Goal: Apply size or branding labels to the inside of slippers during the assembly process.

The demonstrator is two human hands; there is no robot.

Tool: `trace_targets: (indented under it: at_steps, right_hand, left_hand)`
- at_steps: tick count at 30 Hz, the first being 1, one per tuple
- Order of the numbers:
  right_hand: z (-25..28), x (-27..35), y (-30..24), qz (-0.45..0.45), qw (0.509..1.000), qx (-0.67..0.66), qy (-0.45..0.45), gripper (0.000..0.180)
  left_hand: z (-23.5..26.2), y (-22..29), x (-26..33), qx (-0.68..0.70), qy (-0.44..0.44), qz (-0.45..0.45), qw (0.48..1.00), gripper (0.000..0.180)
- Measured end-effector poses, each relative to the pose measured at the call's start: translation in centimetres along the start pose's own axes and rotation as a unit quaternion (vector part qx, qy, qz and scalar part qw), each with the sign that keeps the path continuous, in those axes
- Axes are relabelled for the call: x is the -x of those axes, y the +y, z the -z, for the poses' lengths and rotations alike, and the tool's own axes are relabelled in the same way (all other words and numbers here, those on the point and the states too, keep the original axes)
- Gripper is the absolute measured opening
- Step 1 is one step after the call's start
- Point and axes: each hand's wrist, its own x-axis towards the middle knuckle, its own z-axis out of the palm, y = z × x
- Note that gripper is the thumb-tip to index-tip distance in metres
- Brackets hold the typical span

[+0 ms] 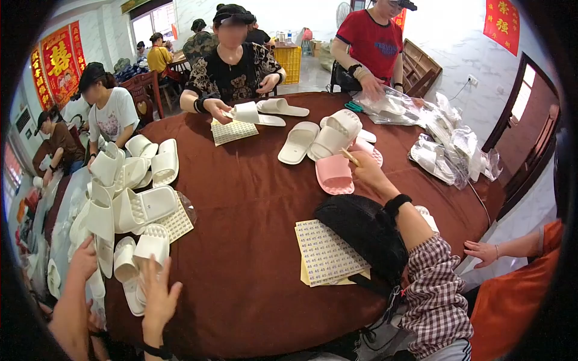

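Right hand spreads fingers by white slippers; left hand points forward, grip unclear.

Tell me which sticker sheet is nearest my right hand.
The leftmost sheet, partly covered by white slippers; the others lie farther off, one near the black cap, one across the table.

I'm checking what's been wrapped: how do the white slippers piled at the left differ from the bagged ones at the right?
The white slipper pile is uncovered, while the bagged slippers sit in clear plastic. The pile's outlines show plainly; the bagged slippers' are partly obscured by glare. The pile is beside the left hand and right hand; the bagged slippers lie away from both. Both groups are white.
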Motion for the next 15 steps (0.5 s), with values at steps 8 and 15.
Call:
trace_targets:
  at_steps: [8, 15]
  right_hand:
    - [-3.0, -3.5, -0.2, 0.151, 0.976, 0.157, 0.023, 0.033]
    - [-1.2, -5.6, -3.6, 0.029, 0.959, 0.277, 0.051, 0.037]
  left_hand:
    - [1.9, -0.8, -0.4, -0.128, -0.154, 0.011, 0.98, 0.065]
    - [2.7, -2.4, 0.6, -0.084, -0.152, -0.015, 0.985, 0.064]
